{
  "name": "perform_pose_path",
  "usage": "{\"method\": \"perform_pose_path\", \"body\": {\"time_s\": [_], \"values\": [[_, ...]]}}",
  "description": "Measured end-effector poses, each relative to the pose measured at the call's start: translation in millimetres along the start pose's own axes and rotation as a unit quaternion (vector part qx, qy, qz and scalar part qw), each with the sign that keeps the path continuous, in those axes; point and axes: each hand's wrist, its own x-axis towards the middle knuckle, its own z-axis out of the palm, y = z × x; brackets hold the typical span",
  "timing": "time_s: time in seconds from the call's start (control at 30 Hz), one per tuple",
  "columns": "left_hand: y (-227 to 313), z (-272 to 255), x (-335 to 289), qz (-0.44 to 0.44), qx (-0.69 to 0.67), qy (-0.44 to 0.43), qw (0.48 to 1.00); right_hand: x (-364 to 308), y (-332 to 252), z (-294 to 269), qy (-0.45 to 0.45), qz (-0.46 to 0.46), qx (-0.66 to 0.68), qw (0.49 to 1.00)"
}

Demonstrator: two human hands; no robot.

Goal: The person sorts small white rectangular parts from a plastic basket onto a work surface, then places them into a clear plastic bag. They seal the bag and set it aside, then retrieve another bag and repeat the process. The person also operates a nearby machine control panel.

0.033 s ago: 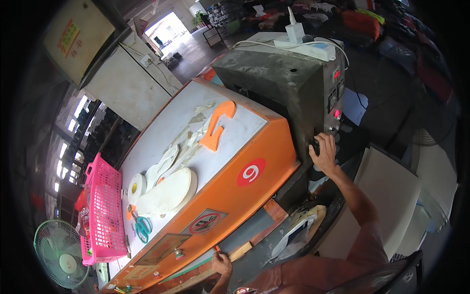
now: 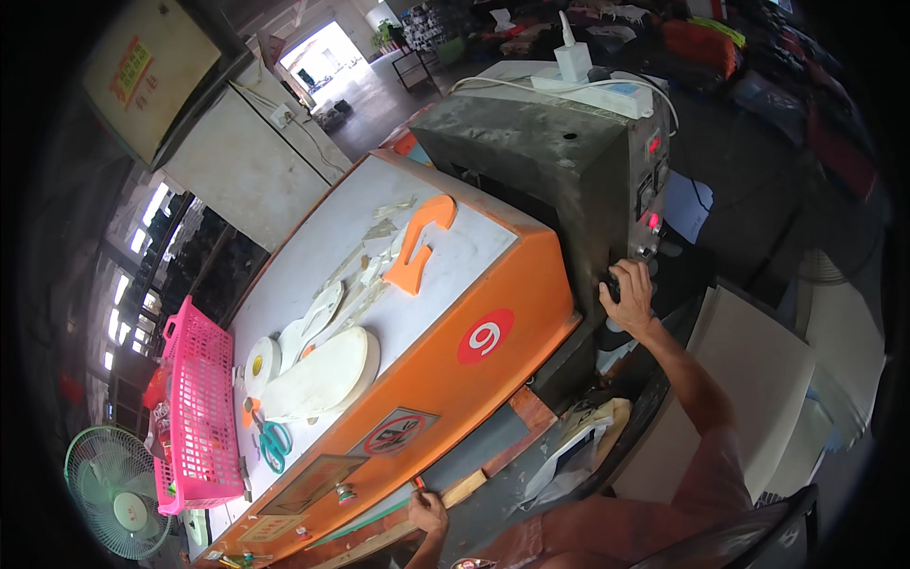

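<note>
At the side of a dark grey machine box (image 2: 540, 133), my right hand (image 2: 629, 299) is closed round a black knob (image 2: 614, 283), mostly hidden by the fingers. Low in front of the orange bench (image 2: 531, 275), my left hand (image 2: 428, 512) is closed beside a wooden strip (image 2: 464, 487). A small red tip shows above its fingers; what it belongs to is hidden. On the white benchtop lie a thick white sole-shaped piece (image 2: 327, 379), a roll of tape (image 2: 263, 364), teal-handled scissors (image 2: 275, 446) and an orange hook-shaped piece (image 2: 414, 254).
A pink plastic basket (image 2: 204, 417) stands at the bench's left end, with a green fan (image 2: 129, 510) beyond it. A white power strip (image 2: 607, 95) with a cable rests on the machine box. Pale boards (image 2: 754, 379) lean to the right of my right arm.
</note>
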Motion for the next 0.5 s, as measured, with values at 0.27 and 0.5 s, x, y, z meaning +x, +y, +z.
{"method": "perform_pose_path", "body": {"time_s": [0.27, 0.5], "values": [[2.4, 0.4, 0.5, 0.040, 0.030, 0.024, 0.998, -13.4, 29.5, 32.9, 0.104, -0.061, 0.022, 0.993], [-5.3, 3.9, -0.4, 0.034, -0.008, 0.011, 0.999, -8.5, 4.7, 37.0, 0.142, 0.085, 0.043, 0.985]]}}
